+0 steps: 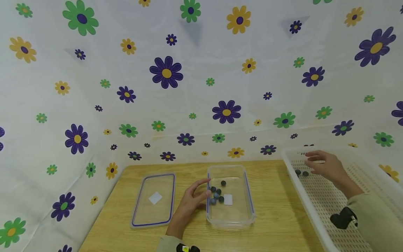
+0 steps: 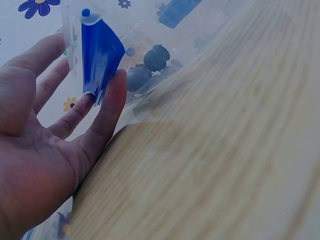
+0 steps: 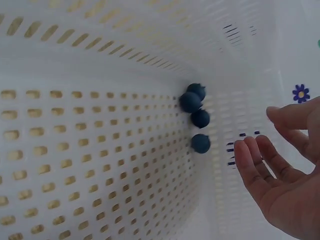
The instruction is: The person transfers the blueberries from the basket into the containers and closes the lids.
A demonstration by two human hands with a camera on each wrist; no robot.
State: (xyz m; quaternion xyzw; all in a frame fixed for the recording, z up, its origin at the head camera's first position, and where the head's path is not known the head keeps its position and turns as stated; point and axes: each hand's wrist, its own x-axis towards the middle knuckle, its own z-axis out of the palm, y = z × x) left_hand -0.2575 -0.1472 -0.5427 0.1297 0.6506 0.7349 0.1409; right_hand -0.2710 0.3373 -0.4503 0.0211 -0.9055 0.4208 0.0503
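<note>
A clear plastic container [image 1: 231, 217] with blue-edged sides stands on the table, several blueberries [image 1: 218, 191] gathered in its left part. My left hand [image 1: 193, 196] rests against the container's left side, fingers loosely bent and touching the wall. Up close in the left wrist view, those fingers [image 2: 117, 92] lie by a blue strip [image 2: 100, 55] on that wall. Over the far end of a white slotted basket [image 1: 302, 201], my right hand [image 1: 325, 166] hovers with a gap between thumb and fingers and nothing held. More blueberries [image 3: 200, 118] lie on the basket floor below it.
A clear lid [image 1: 141, 204] with a blue seal lies flat on the wooden table [image 1: 270, 210], left of the container. Behind the table hangs a white flower-print sheet [image 1: 195, 94]. The basket's raised wall runs along the table's right side.
</note>
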